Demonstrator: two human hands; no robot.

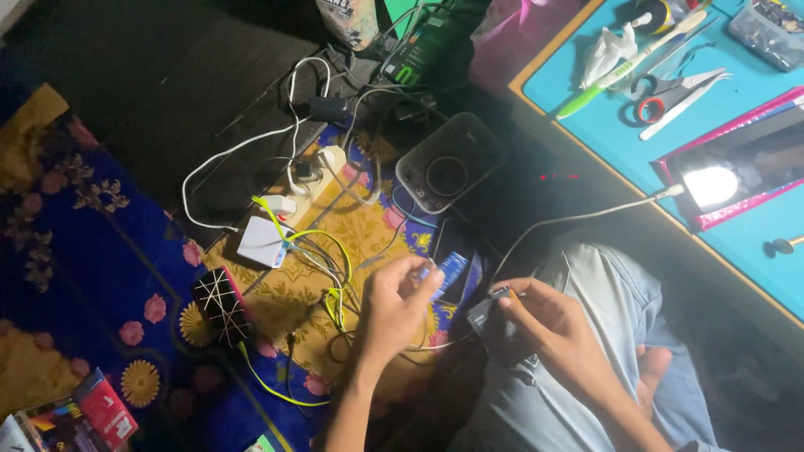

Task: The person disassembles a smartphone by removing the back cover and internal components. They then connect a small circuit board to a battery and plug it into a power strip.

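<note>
My left hand (394,305) pinches a small blue flat piece (448,272) between thumb and fingers, just above a dark phone (456,243) lying on the patterned cloth. My right hand (544,322) grips a small dark device (490,314) over my knee in light jeans (603,285). A white cable (578,218) runs from near that device up toward the blue table. The two hands are close together, a few centimetres apart.
A tangle of white and yellow cables with a white charger (264,241) and power strip (322,172) lies on the floral cloth. A dark patterned box (222,305) sits left. A clear square container (448,163) stands behind. The blue table (754,243) holds scissors (670,94), a toothbrush and a lit mirror.
</note>
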